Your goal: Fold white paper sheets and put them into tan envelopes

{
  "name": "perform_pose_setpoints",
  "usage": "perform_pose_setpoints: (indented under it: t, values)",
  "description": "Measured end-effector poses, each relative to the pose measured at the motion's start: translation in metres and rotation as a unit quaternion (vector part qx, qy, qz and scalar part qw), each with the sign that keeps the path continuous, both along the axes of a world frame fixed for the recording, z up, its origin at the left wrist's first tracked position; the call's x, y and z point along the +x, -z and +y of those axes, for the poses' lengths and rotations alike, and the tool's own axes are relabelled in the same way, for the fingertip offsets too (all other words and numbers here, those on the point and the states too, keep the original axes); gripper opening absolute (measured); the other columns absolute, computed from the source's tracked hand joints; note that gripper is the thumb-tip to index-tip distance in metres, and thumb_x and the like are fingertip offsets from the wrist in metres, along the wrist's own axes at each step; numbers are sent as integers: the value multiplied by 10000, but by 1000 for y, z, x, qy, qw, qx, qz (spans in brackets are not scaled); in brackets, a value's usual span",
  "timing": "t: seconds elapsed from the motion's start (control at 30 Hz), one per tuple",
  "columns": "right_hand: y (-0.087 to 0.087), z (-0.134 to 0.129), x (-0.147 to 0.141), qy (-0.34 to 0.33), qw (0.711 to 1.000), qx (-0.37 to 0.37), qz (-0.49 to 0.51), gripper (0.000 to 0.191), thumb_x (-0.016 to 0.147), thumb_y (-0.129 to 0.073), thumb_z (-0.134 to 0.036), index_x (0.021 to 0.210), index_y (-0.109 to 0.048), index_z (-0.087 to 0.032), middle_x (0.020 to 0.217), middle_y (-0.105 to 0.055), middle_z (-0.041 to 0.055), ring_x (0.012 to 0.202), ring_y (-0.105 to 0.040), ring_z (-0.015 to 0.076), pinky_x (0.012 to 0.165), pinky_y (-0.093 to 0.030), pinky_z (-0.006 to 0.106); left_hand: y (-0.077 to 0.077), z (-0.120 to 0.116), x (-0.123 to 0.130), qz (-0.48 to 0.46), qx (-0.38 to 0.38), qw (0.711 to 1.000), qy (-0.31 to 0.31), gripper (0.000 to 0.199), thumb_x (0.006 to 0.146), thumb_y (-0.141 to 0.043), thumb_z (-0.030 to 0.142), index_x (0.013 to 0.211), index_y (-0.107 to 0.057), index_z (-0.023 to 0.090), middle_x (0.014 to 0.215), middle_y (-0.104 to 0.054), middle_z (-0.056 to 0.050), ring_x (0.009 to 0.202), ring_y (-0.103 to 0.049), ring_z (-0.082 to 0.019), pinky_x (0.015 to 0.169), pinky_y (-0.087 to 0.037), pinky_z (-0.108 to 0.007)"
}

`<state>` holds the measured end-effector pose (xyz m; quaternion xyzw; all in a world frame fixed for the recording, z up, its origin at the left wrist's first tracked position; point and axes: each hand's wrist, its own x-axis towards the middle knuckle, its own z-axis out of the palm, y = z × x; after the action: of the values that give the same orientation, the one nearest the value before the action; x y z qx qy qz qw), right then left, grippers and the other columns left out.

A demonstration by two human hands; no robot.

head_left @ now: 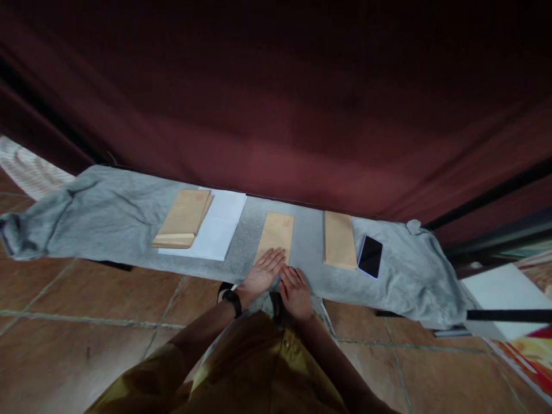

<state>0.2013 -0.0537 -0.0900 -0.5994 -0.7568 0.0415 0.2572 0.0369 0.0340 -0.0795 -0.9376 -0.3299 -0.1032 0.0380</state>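
One tan envelope (278, 230) with small red print lies upright before me on the grey cloth. My left hand (265, 269) rests flat across its lower end, fingers stretched out and covering that part. Beside it my right hand (296, 292) lies with fingers extended, its tips at the envelope's lower right corner. To the left, a stack of tan envelopes (183, 214) sits partly on white paper sheets (222, 224). On the right is another pile of tan envelopes (339, 238).
A phone (370, 256) with a dark screen lies right of the right-hand pile. The grey cloth (116, 213) covers a long narrow surface. Behind it hangs a dark red curtain (276, 126). Brown floor tiles (107, 345) show below. White boards (495, 299) stand at far right.
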Motion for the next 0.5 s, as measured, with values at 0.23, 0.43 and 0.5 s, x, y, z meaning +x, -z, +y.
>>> perform_pose_setpoints:
  t: [0.23, 0.43, 0.5]
  values:
    - [3, -2, 3, -9, 1000, -6, -27, 424, 1069, -401, -249, 1399, -640, -134, 1458, -642, 108, 1401, -551, 224, 1262, -336, 450, 4, -13, -16, -6, -35, 998, 51, 500, 1053, -433, 248, 1535, -437, 117, 1618, -453, -149, 1530, -379, -237, 1283, -305, -405]
    - [3, -2, 4, -12, 999, -8, -40, 436, 1062, -386, -217, 1414, -628, -126, 1474, -629, 109, 1401, -549, 227, 1259, -336, 448, 2, -18, -19, -28, -37, 997, 54, 595, 1062, -455, 369, 1582, -352, 98, 1652, -385, -172, 1559, -316, -247, 1300, -253, -424]
    - [2, -2, 4, -15, 999, -14, -43, 440, 1060, -390, -213, 1427, -616, -126, 1492, -612, 110, 1407, -542, 226, 1259, -333, 447, 0, -18, -18, -33, -44, 997, 56, 615, 1053, -474, 381, 1581, -350, 93, 1654, -381, -174, 1559, -313, -251, 1300, -252, -421]
